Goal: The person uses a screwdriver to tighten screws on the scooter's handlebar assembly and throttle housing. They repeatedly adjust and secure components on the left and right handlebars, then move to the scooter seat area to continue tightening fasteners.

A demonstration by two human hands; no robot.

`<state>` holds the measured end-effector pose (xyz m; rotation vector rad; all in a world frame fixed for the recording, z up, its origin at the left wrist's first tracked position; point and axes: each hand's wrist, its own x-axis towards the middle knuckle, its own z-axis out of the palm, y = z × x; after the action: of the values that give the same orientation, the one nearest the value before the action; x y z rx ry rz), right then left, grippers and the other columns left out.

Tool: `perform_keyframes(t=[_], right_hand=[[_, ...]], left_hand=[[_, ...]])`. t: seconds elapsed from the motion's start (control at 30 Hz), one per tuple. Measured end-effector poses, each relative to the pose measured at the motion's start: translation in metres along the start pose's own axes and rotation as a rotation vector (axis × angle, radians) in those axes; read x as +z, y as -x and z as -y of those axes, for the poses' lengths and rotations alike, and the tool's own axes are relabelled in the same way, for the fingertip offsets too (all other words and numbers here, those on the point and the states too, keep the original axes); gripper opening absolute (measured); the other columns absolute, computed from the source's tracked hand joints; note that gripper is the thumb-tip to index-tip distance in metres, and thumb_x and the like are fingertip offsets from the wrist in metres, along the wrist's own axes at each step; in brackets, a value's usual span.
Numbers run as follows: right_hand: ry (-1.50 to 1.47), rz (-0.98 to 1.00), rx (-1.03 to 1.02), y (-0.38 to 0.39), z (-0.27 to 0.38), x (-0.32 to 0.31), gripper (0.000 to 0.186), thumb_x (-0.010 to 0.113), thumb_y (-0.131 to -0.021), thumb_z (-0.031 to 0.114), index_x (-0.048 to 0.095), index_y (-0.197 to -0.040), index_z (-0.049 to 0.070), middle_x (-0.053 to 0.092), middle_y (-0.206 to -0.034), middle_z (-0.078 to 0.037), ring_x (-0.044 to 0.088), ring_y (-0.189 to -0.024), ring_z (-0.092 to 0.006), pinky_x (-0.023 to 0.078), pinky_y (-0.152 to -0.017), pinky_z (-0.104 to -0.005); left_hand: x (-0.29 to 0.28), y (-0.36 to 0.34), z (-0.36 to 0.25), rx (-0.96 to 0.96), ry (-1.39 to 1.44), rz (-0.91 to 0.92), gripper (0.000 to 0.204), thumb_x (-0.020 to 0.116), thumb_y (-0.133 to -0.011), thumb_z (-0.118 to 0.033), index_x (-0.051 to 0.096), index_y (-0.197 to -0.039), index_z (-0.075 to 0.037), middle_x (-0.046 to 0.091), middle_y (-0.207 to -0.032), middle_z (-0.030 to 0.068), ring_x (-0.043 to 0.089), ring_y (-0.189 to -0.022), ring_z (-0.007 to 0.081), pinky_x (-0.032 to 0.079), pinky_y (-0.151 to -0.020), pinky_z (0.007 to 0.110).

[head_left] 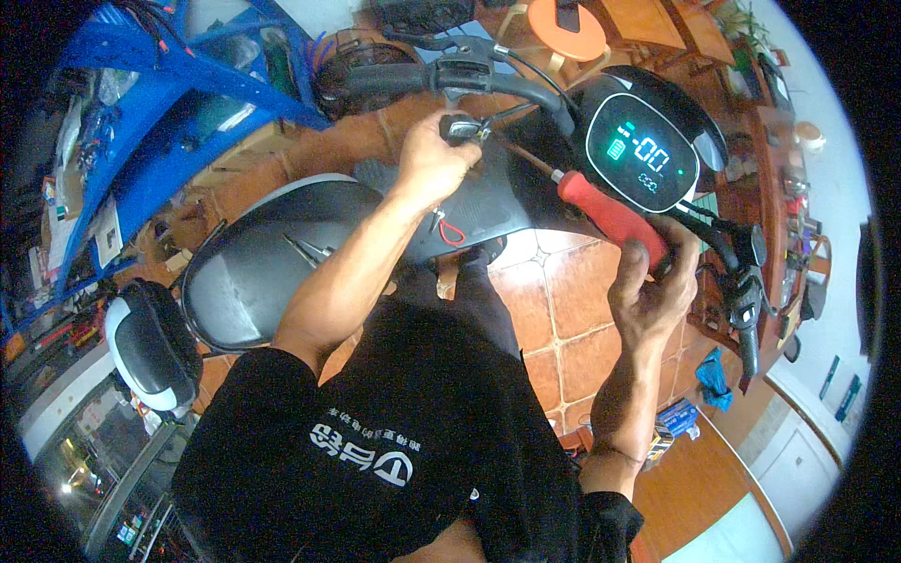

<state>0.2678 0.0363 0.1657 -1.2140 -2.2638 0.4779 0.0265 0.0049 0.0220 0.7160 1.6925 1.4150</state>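
Observation:
My left hand (432, 155) is closed around a small black handlebar switch housing (460, 129), just below the scooter's left handlebar (394, 79). A thin cable runs from the housing toward the bar. In my right hand (657, 286) is a screwdriver with a red handle (615, 220). Its shaft points up and left toward the switch housing; whether the tip touches it I cannot tell. Beside the screwdriver handle, the scooter's oval display (643, 150) is lit. A key with a red loop (452, 231) hangs below my left wrist.
A pliers-like metal tool (308, 251) lies on the black scooter seat (235, 281). The right grip (749, 347) juts out beside my right hand. Blue shelving (160, 103) stands at the left, an orange stool (566, 30) at the back. A blue bag (715, 378) lies at the right.

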Motion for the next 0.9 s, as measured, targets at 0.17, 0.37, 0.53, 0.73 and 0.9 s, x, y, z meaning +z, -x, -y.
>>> perform_keyframes(t=[0.17, 0.37, 0.53, 0.73, 0.9], right_hand=[[-0.159, -0.087, -0.183, 0.006, -0.008, 0.006, 0.038, 0.067, -0.084, 0.021, 0.051, -0.11, -0.001, 0.061, -0.093, -0.018, 0.064, -0.082, -0.0302, 0.051, -0.072, -0.0386], [-0.172, -0.181, -0.322, 0.006, -0.007, 0.013, 0.033, 0.065, -0.085, 0.021, 0.052, -0.107, 0.0, 0.061, -0.097, -0.017, 0.063, -0.083, -0.0298, 0.051, -0.071, -0.0364], [-0.15, -0.027, -0.048, 0.02, -0.019, 0.011, 0.041, 0.063, -0.086, 0.018, 0.046, -0.118, -0.001, 0.057, -0.108, -0.017, 0.056, -0.1, -0.0265, 0.046, -0.088, -0.0366], [-0.1, -0.043, -0.01, 0.03, -0.035, 0.018, 0.049, 0.061, -0.09, 0.019, 0.035, -0.128, 0.001, 0.052, -0.121, -0.018, 0.054, -0.108, -0.0252, 0.045, -0.093, -0.037], [-0.314, -0.193, -0.152, 0.018, -0.018, 0.023, 0.039, 0.063, -0.089, 0.028, 0.049, -0.113, 0.0, 0.058, -0.101, -0.016, 0.06, -0.092, -0.0272, 0.05, -0.081, -0.0352]], left_hand=[[0.001, 0.0, -0.005, 0.022, -0.016, -0.031, 0.023, 0.067, -0.074, 0.002, 0.063, -0.096, 0.0, 0.065, -0.084, 0.0037, 0.06, -0.074, 0.0133, 0.05, -0.069, 0.028], [0.001, 0.003, -0.013, 0.085, -0.032, -0.037, 0.023, 0.065, -0.074, 0.003, 0.063, -0.096, 0.0, 0.065, -0.083, 0.0038, 0.061, -0.072, 0.0135, 0.051, -0.066, 0.028], [-0.003, 0.0, -0.009, -0.056, 0.037, 0.019, 0.021, 0.063, -0.075, 0.003, 0.063, -0.096, -0.001, 0.064, -0.082, 0.0038, 0.062, -0.068, 0.0129, 0.052, -0.059, 0.028], [-0.001, 0.0, -0.01, -0.082, 0.114, -0.001, 0.021, 0.064, -0.074, 0.003, 0.062, -0.095, 0.001, 0.064, -0.076, 0.0059, 0.062, -0.058, 0.014, 0.051, -0.053, 0.03], [-0.001, -0.001, -0.018, -0.068, 0.063, -0.007, 0.021, 0.064, -0.073, 0.003, 0.062, -0.094, 0.001, 0.064, -0.073, 0.0063, 0.061, -0.054, 0.0143, 0.05, -0.051, 0.03]])
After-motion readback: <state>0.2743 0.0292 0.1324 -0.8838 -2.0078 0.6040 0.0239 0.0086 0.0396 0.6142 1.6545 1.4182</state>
